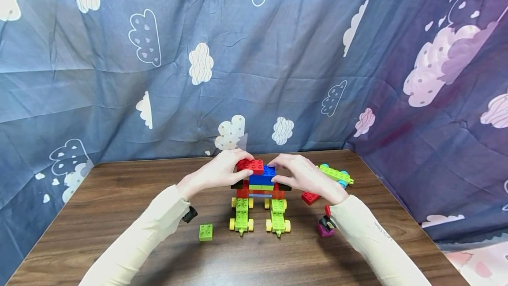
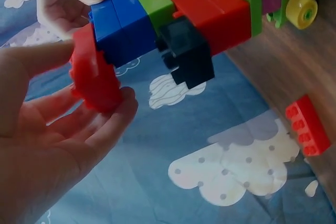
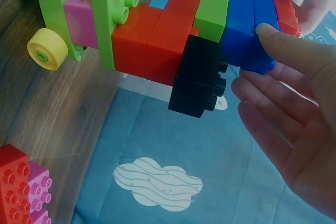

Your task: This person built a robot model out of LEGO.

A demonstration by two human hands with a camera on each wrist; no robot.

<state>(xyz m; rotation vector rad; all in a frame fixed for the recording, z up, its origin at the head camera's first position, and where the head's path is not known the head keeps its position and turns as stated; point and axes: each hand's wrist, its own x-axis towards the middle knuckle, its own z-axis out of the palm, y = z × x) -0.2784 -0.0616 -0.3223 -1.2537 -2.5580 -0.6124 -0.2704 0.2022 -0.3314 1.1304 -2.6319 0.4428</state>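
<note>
A toy-brick build on two lime wheeled bases point(image 1: 242, 220) stands between the hands. Its body stacks red bricks, lime bricks point(image 2: 152, 1) and blue bricks point(image 3: 241, 24), with a black brick point(image 3: 194, 77) jutting from each side. My left hand point(image 1: 216, 173) grips a red brick point(image 2: 97, 72) at the top, thumb on one side and fingers on the other. This red brick sits against the blue bricks and covers part of their studded face. My right hand point(image 1: 305, 178) holds the upper blue brick at its right end, thumb on one face and fingers behind.
A loose lime brick point(image 1: 206, 232) lies left of the build. Rightward are a red brick point(image 1: 310, 197), a lime wheeled base point(image 1: 335, 174) with blue wheels, and a purple brick point(image 1: 325, 230) beside the right sleeve. A cloud-patterned curtain point(image 1: 178, 100) hangs behind the wooden table point(image 1: 131, 215).
</note>
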